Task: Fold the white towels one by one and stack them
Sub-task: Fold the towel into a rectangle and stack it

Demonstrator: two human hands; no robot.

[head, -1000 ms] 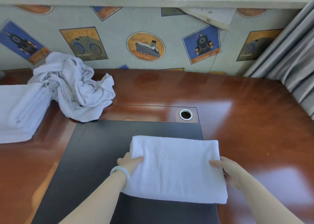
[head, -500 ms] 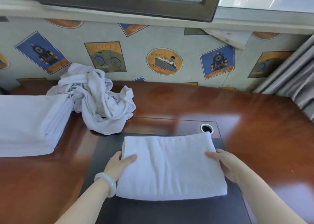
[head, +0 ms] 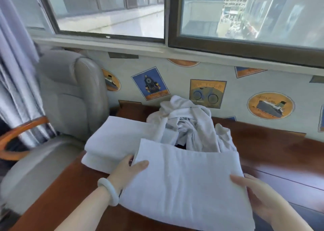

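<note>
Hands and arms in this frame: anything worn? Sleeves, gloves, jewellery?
Both forearms are bare, with no sleeves or gloves in view. The left hand has a pale, smooth, rounded bangle on its wrist. The right hand and its wrist show nothing worn. No rings are visible.

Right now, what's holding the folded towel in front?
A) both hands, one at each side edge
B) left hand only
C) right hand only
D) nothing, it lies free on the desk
A: the left hand grips the left edge of the folded towel with its thumb on top, and the right hand grips the right edge the same way.
</note>
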